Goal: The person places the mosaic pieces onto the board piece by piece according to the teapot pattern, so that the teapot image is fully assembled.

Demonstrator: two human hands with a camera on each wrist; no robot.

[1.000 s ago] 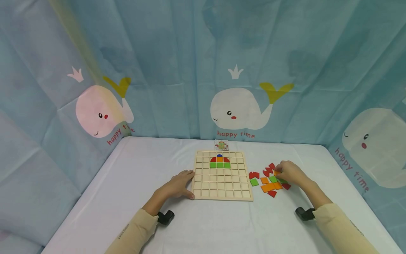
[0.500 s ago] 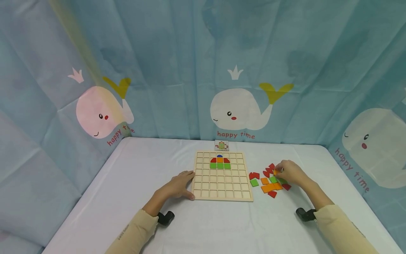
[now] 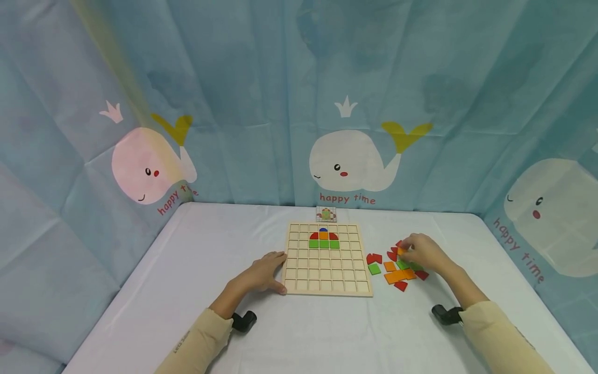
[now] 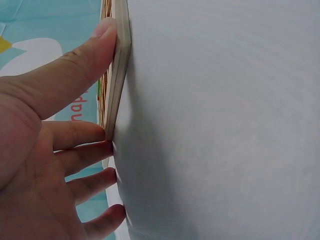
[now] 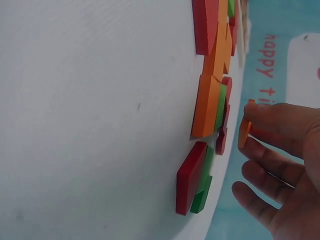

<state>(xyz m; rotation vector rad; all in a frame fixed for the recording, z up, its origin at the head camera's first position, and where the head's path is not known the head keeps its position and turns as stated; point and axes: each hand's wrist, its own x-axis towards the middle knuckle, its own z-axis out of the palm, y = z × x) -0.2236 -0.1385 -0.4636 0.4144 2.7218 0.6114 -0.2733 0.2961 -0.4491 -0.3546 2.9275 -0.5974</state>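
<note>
My left hand rests at the left edge of a wooden grid board, thumb at its near corner and the fingers spread along its side. In the left wrist view the thumb presses the board's rim. Red, orange, green and blue tiles sit together in the board's upper rows. My right hand pinches a thin orange tile between thumb and fingertips, raised above the loose tiles. Beneath it lie green tiles and a red tile.
Loose orange tiles, red tiles and a green tile lie right of the board on the white table. A small pattern card lies behind the board. A whale-print curtain stands behind the table.
My right hand has moved slightly left and away from me, carrying the orange tile off the pile. My left hand and the board have not moved.
</note>
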